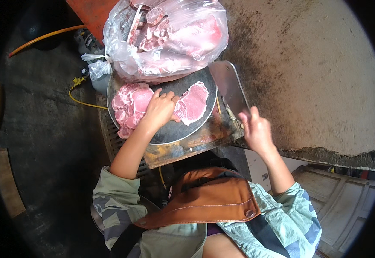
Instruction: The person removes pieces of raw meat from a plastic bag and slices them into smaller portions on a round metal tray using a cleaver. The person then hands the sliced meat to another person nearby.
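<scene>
My right hand (257, 129) grips a broad cleaver (228, 84) by its handle, its blade held off the right rim of a round dark board (168, 137). My left hand (162, 108) rests between two portions of raw meat on that board, fingers slightly spread. Its thumb side touches a single flat slice of pink meat (194, 104). Left of the hand lies a pile of raw meat slices (131, 106), partly covered by my wrist and fingers. Whether the fingers press on the pile or only lie over it, I cannot tell.
A knotted clear plastic bag (171, 48) of meat cuts sits against the board's far edge. Beneath the board is a worn wooden table (187, 151). A stained wall (306, 74) rises at the right. A grey gas cylinder (102, 84) and yellow hose (84, 102) stand at the left.
</scene>
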A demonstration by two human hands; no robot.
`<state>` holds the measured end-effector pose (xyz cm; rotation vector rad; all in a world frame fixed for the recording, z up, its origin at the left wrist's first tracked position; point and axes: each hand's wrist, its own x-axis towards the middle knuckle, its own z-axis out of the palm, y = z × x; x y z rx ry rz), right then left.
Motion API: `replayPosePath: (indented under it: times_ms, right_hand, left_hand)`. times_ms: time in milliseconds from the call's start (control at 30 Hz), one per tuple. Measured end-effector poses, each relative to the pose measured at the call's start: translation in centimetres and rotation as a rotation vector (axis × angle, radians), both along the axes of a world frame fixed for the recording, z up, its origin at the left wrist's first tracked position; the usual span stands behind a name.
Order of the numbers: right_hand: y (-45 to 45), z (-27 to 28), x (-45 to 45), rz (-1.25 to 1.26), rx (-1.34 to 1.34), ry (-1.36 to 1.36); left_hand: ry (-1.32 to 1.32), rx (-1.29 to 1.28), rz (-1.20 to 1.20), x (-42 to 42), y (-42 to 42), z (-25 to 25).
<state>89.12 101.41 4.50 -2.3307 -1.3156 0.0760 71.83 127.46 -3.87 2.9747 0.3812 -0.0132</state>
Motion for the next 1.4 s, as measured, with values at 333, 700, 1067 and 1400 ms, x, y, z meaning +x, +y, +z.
replayPosePath:
  times_ms: [333, 700, 1067, 1400]
  right_hand:
    - [-0.7, 1.5, -3.4, 0.025, -0.23, 0.036]
    - [-1.7, 0.2, -6.2, -0.03, 0.048, 0.145]
    - [-2.8, -0.8, -3.7, -0.222, -0.292, 0.326]
    - [-2.6, -3.0, -4.3, -0.132, -0.226, 0.36]
  left_hand:
    - [0.019, 0.096, 0.055, -0.5, -0.9, -0.5]
    - [-0.036, 0.25, 0.192, -1.4, -5.1, -0.4]
    - [-0.114, -0.12, 0.278, -1.1, -5.5, -2.2]
    - [-0.552, -0.81, 0.539, -10.2, -4.8, 3.1]
